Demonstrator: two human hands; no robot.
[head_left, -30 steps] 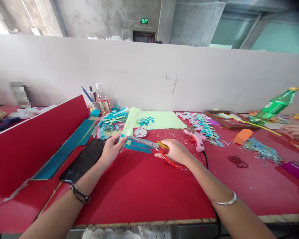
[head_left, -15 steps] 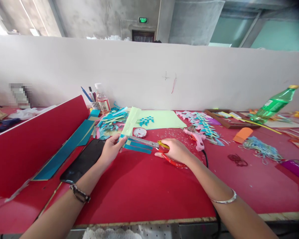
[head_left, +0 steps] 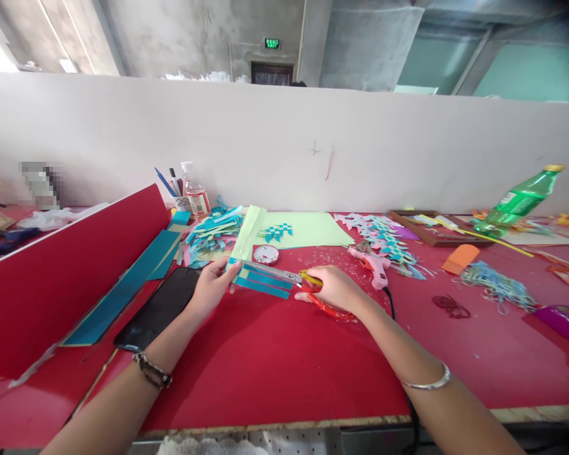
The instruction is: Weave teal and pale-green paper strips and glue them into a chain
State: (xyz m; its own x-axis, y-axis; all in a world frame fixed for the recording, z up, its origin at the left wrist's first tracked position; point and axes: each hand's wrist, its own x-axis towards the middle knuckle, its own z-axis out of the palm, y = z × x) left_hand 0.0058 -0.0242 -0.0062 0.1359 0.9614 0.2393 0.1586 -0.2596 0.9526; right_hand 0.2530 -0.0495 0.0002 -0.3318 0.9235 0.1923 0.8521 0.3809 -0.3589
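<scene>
Left hand (head_left: 214,284) pinching the blue paper strips (head_left: 267,288), right hand (head_left: 334,287) gripping the scissors (head_left: 277,272), blades pointing towards the left fingers! Black smartphone (head_left: 159,309) beside the left forearm, pink glue gun (head_left: 378,268) near the right, green plastic bottle (head_left: 519,203) tilted far right.

A flat red tabletop (head_left: 275,373) carries a black rectangular phone (head_left: 157,309). A pink plastic glue gun (head_left: 375,264) lies farther right.

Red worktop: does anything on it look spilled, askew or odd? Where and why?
Small pale bits lie scattered between the round dish and the pink glue gun, as if spilled. The green bottle at right leans steeply, though lens distortion may exaggerate it.
</scene>
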